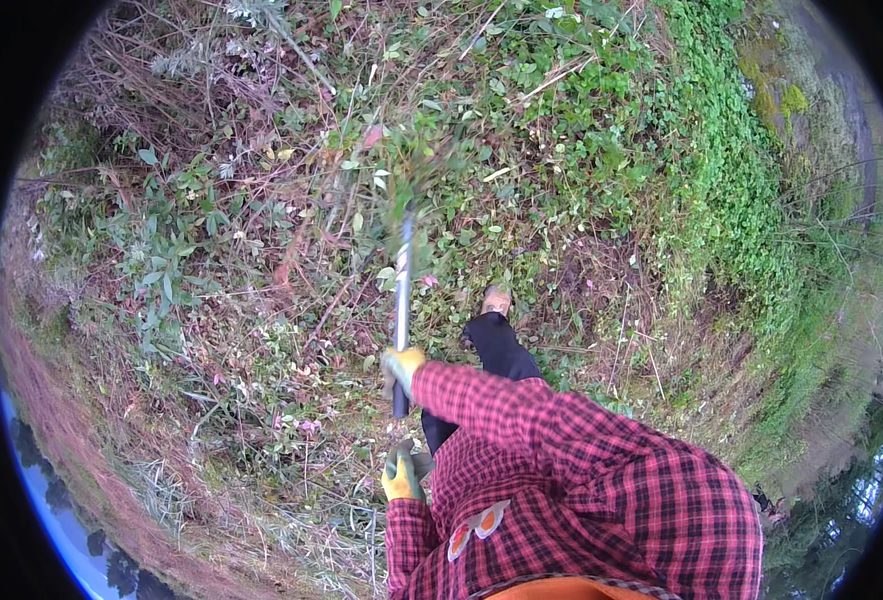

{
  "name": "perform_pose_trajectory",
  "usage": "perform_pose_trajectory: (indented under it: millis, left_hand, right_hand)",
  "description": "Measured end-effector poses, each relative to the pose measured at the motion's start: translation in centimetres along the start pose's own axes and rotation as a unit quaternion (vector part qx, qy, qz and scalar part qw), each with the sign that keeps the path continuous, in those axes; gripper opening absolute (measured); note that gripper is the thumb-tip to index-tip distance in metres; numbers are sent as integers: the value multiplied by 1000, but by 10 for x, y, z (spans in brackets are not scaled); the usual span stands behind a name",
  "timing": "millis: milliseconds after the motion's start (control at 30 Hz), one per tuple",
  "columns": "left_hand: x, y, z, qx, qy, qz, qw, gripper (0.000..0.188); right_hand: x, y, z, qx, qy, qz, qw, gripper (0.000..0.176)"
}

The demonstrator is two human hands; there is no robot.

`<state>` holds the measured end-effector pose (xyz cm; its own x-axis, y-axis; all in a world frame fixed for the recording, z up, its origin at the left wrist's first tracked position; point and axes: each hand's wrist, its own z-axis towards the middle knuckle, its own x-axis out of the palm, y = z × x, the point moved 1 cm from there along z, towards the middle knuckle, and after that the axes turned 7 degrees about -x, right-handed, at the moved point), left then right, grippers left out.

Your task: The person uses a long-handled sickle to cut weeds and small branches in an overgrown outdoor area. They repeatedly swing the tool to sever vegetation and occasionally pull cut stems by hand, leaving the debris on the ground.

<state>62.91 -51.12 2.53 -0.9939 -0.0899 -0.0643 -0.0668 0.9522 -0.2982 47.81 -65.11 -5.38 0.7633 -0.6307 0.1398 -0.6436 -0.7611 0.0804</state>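
My right hand (402, 369), in a yellow and grey work glove, grips a long-handled tool by its silver metal shaft (402, 292), close to the dark butt end (401, 403). The shaft points away from me into the plants. Its far end is blurred among leaves, so the tool's head cannot be made out. My left hand (402, 474), in a matching glove, is a little below the butt end and apart from it. Its fingers are bent, and nothing shows in them. Low leafy plants (441, 195) and cut stems surround the shaft.
One boot (496, 300) below a dark trouser leg (505, 349) stands among the plants, right of the shaft. Dry brush (149, 90) is tangled at upper left. Dense green ground cover (719, 157) runs down the right. Pale cut grass (321, 532) lies at lower left.
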Motion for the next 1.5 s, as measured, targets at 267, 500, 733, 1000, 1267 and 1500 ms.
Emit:
perform_pose_trajectory:
  millis: [267, 500, 733, 1000, 1267, 1500]
  left_hand:
    - [-94, 46, -31, -72, -47, 5, 996, 32]
    - [-72, -5, 3, 74, 54, -7, 996, 31]
    - [-51, -81, -17, 167, 128, 42, 977, 44]
    - [23, -129, -26, 49, 178, 12, 983, 54]
    - [90, -190, 18, -111, 264, -42, 957, 40]
    - [60, -229, 2, -127, 59, 178, 974, 11]
  right_hand:
    - [37, -126, -38, 30, 224, -59, 972, 14]
    - [11, -45, -50, -88, 172, -33, 981, 12]
    - [-22, -3, -88, 128, 300, 230, 917, 21]
    - [-9, -1, -175, -197, 155, -195, 948, 29]
    - [3, 48, -200, -231, 192, -321, 898, 41]
    - [-33, 103, -193, -217, 289, -270, 892, 49]
